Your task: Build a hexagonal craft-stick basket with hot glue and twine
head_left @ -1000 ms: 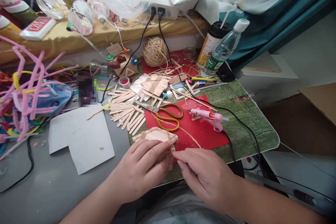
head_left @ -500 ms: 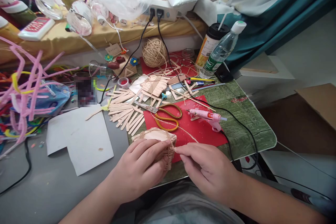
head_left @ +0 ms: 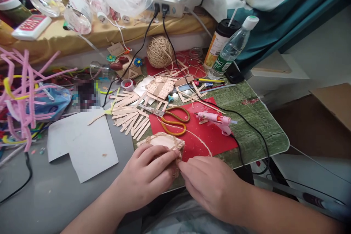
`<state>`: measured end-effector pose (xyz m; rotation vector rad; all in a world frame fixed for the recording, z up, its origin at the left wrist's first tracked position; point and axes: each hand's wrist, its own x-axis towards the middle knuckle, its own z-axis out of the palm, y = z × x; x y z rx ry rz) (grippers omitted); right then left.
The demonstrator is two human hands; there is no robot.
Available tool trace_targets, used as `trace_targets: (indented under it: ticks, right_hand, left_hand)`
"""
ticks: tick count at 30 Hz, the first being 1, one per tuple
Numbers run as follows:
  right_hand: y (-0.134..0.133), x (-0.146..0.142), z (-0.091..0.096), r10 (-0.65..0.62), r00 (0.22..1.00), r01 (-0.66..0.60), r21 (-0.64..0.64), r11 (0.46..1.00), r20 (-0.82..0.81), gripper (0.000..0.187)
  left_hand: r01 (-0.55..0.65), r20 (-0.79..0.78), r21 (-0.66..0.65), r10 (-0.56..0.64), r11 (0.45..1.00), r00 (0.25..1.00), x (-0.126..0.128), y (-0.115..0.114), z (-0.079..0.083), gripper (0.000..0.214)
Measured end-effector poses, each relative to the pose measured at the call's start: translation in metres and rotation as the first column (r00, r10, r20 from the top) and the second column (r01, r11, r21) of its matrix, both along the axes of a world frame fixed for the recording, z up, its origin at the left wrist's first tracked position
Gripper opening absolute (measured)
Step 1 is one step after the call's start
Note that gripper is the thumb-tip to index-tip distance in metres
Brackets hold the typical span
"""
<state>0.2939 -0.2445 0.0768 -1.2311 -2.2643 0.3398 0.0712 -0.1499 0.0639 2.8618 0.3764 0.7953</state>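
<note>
My left hand [head_left: 149, 175] is closed around a small basket [head_left: 161, 139] wrapped in woven twine, with a pale inside, at the table's front edge. At the basket's right side, my right hand [head_left: 211, 184] pinches the twine against the weave; its fingertips are partly hidden. A loose strand of twine [head_left: 202, 141] curves from beside the scissors across the red sheet [head_left: 208, 144] and goes out of sight behind my right hand. Just beyond the basket lie scissors [head_left: 175, 121] with yellow-brown handles. To their right rests a pink glue gun [head_left: 215, 118].
Craft sticks [head_left: 131, 117] are strewn left of the scissors, with a twine ball [head_left: 159, 52] behind. A water bottle [head_left: 227, 53] and a lidded cup [head_left: 216, 42] stand back right. White card [head_left: 87, 150] and pink pipe cleaners [head_left: 30, 80] lie left. Black cords cross the table.
My right hand has moved slightly left and down, its fingers now curled in tighter against the basket's right side. My left hand keeps its hold. The view has shifted a little.
</note>
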Motion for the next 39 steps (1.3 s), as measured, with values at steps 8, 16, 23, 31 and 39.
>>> trace_targets:
  ticks: [8, 16, 23, 31, 39]
  right_hand:
    - [0.002, -0.013, -0.009, -0.047, 0.999, 0.045, 0.054, 0.998, 0.023, 0.024]
    - [0.012, -0.029, -0.005, -0.153, 0.981, 0.158, 0.035, 0.987, -0.122, 0.023]
    - [0.013, -0.032, -0.018, -0.143, 0.985, 0.151, 0.081, 0.985, -0.096, 0.018]
    - [0.029, -0.023, -0.025, -0.004, 0.999, 0.012, 0.179, 0.984, -0.044, 0.035]
    - [0.051, -0.03, -0.028, 0.012, 0.992, 0.017, 0.229, 0.973, -0.125, 0.028]
  left_hand:
    - [-0.123, 0.08, -0.162, 0.137, 0.979, 0.987, -0.007, 0.004, -0.003, 0.055]
    - [-0.301, 0.098, -0.329, 0.349, 0.895, 0.932, -0.01, 0.003, -0.004, 0.057]
    - [-0.327, 0.045, -0.394, 0.373, 0.859, 0.927, -0.011, 0.005, -0.003, 0.047]
    - [-0.295, 0.09, -0.607, 0.433, 0.738, 0.897, -0.018, 0.011, 0.003, 0.04]
    - [-0.258, -0.082, -0.909, 0.468, 0.326, 0.88, -0.026, 0.028, 0.003, 0.045]
